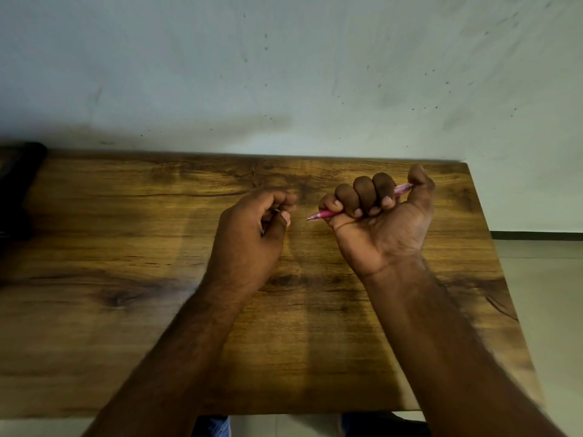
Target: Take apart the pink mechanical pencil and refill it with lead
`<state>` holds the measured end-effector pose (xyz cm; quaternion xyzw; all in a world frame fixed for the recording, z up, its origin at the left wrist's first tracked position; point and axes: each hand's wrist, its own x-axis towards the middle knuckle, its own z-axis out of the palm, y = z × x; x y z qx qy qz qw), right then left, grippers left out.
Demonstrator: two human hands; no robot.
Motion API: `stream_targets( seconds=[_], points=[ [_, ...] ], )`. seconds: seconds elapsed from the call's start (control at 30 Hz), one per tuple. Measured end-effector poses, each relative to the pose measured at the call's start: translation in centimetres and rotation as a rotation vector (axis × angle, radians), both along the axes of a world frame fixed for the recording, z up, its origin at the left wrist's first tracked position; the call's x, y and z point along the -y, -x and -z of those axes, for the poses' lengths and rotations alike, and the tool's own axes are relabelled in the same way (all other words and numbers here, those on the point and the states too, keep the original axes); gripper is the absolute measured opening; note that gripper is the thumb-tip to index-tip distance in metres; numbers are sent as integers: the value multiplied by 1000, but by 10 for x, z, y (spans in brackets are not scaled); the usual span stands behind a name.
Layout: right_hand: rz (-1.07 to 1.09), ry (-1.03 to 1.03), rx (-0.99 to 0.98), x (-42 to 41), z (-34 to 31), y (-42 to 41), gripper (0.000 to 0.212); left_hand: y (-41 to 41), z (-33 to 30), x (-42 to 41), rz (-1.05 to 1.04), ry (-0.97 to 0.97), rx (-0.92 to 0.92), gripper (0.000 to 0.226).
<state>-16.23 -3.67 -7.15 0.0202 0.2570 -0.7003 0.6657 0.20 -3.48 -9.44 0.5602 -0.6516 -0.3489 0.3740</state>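
Note:
My right hand (pixel 383 216) is closed in a fist around the pink mechanical pencil (pixel 321 214). The pencil lies nearly level, its metal tip pointing left and its back end under my thumb at the upper right. My left hand (pixel 252 228) hovers just left of the tip with its fingers curled and pinched together. Something small and dark shows between those fingers, too small to identify. Both hands are above the wooden table (pixel 126 247).
The table butts against a pale, speckled wall (pixel 284 74). A dark object (pixel 19 190) sits at the table's far left edge. The table's right edge drops to a light floor (pixel 542 294). My knees show below the near edge.

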Motion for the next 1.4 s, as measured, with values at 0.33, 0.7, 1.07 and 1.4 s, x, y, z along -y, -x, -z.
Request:
stream_targets(
  seconds=[0.33,0.7,1.07,1.4],
  points=[
    [0,-10,-2,0,-1,0,66,0,-1,-1,3,-8,5,24],
    [0,-13,5,1,0,1,67,0,-1,-1,-5,7,10,24],
    [-20,-23,-3,1,0,0,67,0,0,0,-11,-10,-8,24],
    [-30,-44,-18,0,-3,-1,70,-1,1,0,-11,-6,-23,24]
  ],
)
